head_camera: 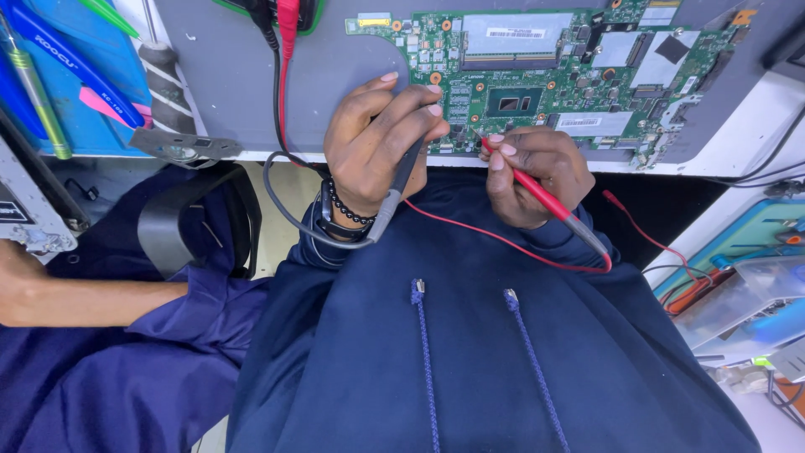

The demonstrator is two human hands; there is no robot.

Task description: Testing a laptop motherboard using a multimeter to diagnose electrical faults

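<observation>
A green circuit board (579, 75) lies on the grey mat (243, 84) ahead of me, its near edge close to the white bench edge (721, 143) just beyond my knuckles. Both my hands work at that near edge, left of the dark square chip in the board's middle.

My left hand (377, 143) is curled narrow, fingers folded down around the black probe (401, 180). The probe runs under my palm with its tip end pointed at the board's lower left part; the very tip is hidden behind my fingertips, so I cannot tell whether it touches. Its grey cable (289, 210) loops out past my wrist, under the bead bracelet (348, 210) and the dark wristband beside it.

My right hand (537, 172) is pinched shut on the red probe (537, 191), held like a pen, thumb and forefinger near the tip. The tip points up and left towards the board's near edge, close to my left fingertips. The red lead (503, 242) trails back across my navy hoodie (470, 352).

My two hands sit nearly touching, with little room between them. Open mat lies to the left of my left hand, crossed only by the black and red leads (281, 75) coming down from above. Further left stand a blue tool tray (75, 75) and a striped-handled tool. To the right, a clear plastic case (746, 302) and more wires crowd the side bench. Another person's bare forearm (84, 298) rests at my far left, well apart from my hands.
</observation>
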